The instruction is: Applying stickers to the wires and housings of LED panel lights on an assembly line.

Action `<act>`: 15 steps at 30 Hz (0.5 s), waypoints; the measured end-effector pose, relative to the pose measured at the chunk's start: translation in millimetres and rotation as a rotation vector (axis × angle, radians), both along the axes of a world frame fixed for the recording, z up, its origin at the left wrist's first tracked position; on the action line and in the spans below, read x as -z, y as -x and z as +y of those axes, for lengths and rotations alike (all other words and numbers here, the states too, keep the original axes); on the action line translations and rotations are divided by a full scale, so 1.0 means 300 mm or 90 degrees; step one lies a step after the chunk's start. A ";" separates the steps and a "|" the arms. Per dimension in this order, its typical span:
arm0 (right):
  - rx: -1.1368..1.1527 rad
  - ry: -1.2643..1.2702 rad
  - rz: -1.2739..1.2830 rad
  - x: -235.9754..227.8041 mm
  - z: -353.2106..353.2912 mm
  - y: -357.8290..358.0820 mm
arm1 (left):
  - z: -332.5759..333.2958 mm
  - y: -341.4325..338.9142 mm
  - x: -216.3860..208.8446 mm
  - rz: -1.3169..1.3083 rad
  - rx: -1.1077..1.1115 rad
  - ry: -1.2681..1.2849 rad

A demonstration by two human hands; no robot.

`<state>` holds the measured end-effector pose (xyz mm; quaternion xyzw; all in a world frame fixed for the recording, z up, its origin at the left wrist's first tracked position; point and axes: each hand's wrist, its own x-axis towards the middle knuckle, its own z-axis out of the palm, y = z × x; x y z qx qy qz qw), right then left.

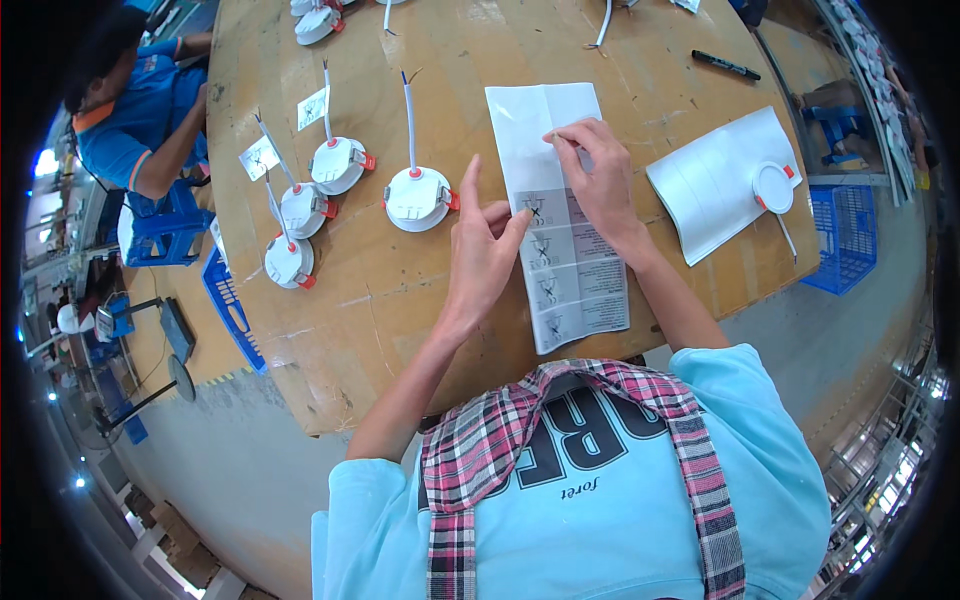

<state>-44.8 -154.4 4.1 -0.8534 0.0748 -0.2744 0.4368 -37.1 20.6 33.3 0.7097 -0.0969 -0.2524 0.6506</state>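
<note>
A long white label sheet point(563, 272) lies on the table before me, its upper part bare and its lower part printed with grey labels. My left hand point(482, 250) is at the sheet's left edge, index finger stretched out and thumb tip over the top label. Above the bare part, my right hand point(597, 172) has thumb and index finger brought together; anything between them is too small to make out. Left of my left hand stands a round white downlight point(418, 199) with a grey cable and red-tipped clips. Further left, more downlights point(338, 166) are grouped, some with white label flags on their cables.
A curled white sheet point(715, 190) lies to the right, with another downlight point(773, 187) on it. A black marker point(726, 65) rests beyond it. Blue plastic baskets point(842, 238) flank the cardboard-covered table point(330, 350). Someone in a blue shirt point(150, 120) sits at the far left.
</note>
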 end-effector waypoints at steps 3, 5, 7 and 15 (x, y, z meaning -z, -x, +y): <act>-0.039 0.024 0.018 -0.006 -0.002 0.008 | 0.004 -0.023 0.022 -0.010 0.013 -0.016; -0.076 0.090 0.001 -0.013 0.002 0.015 | 0.010 -0.039 0.031 -0.015 0.025 -0.018; -0.117 0.095 0.011 -0.043 0.011 0.027 | 0.021 -0.052 0.023 0.047 0.028 0.014; -0.252 0.130 0.111 -0.105 0.017 0.054 | 0.037 -0.052 0.018 0.054 0.002 0.088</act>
